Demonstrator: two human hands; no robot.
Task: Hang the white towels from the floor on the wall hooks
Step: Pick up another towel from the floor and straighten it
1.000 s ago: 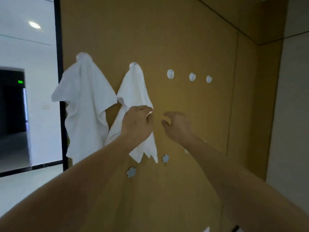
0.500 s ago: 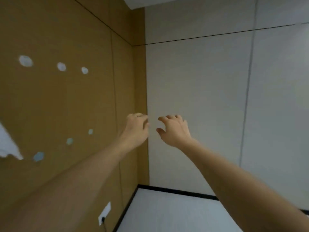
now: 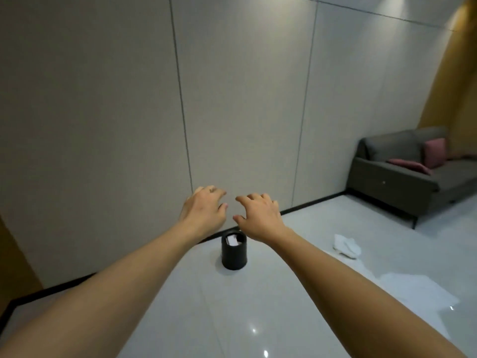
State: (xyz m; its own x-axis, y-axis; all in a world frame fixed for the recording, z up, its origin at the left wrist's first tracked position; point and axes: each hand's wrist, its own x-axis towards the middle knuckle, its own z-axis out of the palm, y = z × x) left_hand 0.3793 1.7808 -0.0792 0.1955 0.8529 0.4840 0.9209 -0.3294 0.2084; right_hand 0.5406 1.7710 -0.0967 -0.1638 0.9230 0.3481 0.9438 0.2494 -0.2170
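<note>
Reaching forward side by side, the left hand (image 3: 204, 211) and right hand (image 3: 259, 215) hang in the air with fingers loosely spread – neither holds anything. A crumpled white towel (image 3: 346, 246) lies on the pale floor (image 3: 232, 313) to the right, a flatter white towel (image 3: 418, 289) nearer – both well apart from the hands. Below the hands stands a black bin (image 3: 234, 251); a grey sofa (image 3: 402, 177) sits far right

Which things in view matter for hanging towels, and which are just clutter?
Job:
crumpled white towel on the floor
flat white towel on the floor
left hand, right hand, both empty

Clutter:
black bin
grey sofa
pink cushions
</note>
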